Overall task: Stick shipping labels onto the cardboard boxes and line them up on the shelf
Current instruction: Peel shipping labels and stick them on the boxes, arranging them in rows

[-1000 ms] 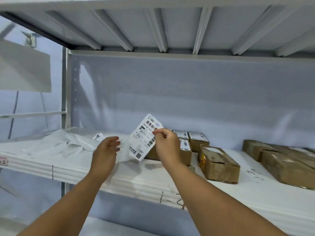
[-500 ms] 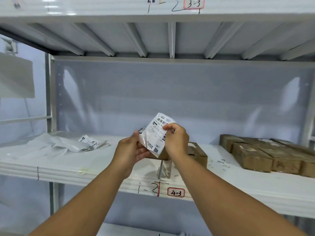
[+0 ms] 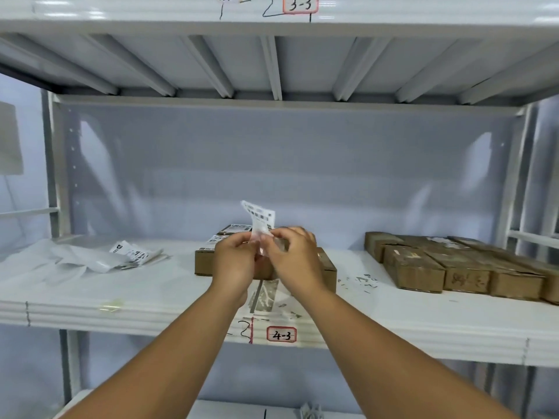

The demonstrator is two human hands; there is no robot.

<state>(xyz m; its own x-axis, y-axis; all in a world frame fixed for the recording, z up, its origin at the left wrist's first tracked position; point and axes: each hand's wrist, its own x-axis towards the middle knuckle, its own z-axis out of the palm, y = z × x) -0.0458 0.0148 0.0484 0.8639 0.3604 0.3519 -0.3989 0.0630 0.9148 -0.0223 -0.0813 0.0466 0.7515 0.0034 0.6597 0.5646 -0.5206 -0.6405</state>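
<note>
We hold a shipping label (image 3: 260, 219) up in front of us, our left hand (image 3: 234, 257) and right hand (image 3: 293, 255) both pinching its lower end with curled fingers while its top curls free. Just behind our hands, labelled boxes (image 3: 205, 263) sit in the middle of the shelf (image 3: 169, 285); a row of brown boxes (image 3: 423, 267) lies well to the right and loose paper sheets (image 3: 133, 255) lie to the left

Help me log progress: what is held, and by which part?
A shipping label, pinched at its lower end by the left hand and right hand.
</note>
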